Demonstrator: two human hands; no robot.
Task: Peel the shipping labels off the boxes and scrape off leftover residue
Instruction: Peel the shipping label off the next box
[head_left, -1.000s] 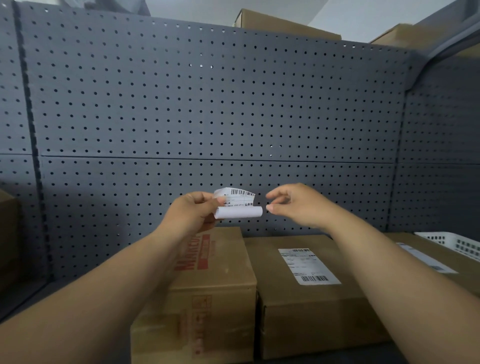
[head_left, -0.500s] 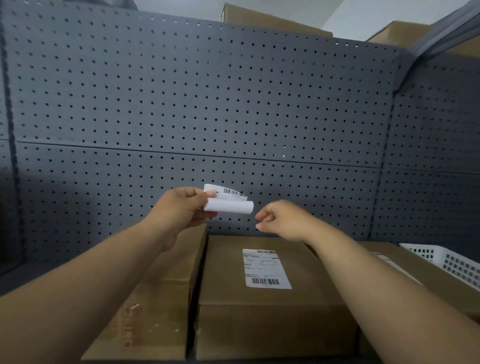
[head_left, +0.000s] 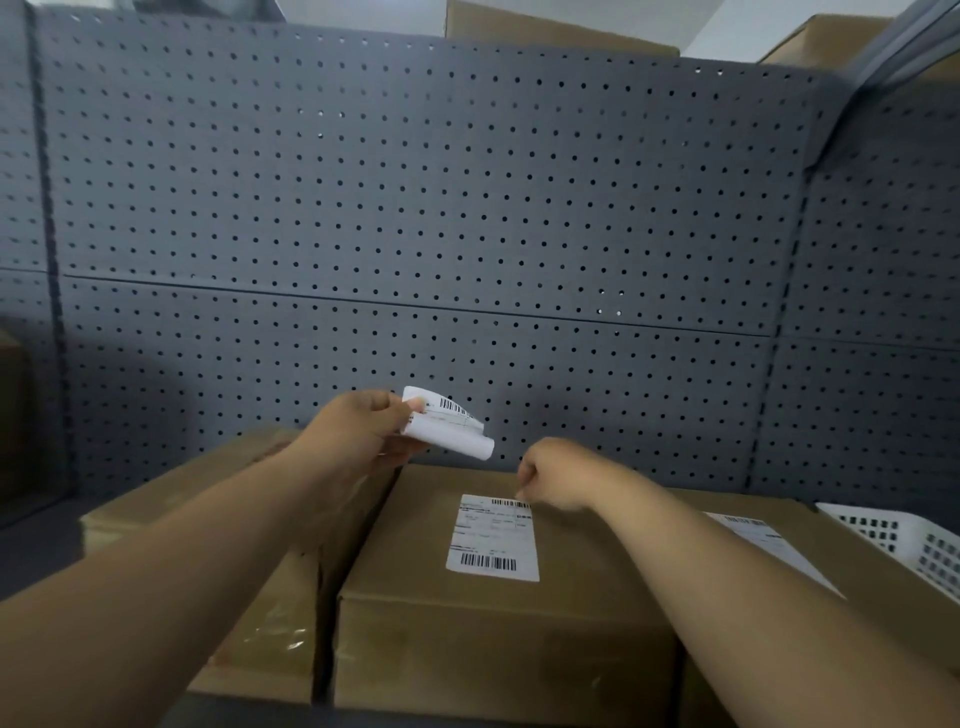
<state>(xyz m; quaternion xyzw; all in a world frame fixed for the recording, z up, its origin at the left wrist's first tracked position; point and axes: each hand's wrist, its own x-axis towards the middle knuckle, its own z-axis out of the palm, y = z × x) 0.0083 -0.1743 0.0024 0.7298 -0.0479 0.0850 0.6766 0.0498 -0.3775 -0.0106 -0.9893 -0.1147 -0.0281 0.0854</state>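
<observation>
Moved: right hand (head_left: 558, 475), down from the peeled label (head_left: 449, 431) to the 1 o'clock corner of the stuck label (head_left: 493, 540) on the middle box (head_left: 467, 639). At 10 o'clock, left hand (head_left: 358, 431) pinches the curled peeled label; right hand curled at that corner, grip indiscernible. Stuck label: judged thin, light, tear-prone; best lifted by a corner.

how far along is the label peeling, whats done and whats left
Done: one peeled label, curled, is pinched in the left hand. In hand: the right hand, fingers curled, is at the top right corner of the middle box label, which lies flat, not yet lifted. Left: that label, the right box label beside the white basket, and any residue scraping; no scraper shows.
</observation>
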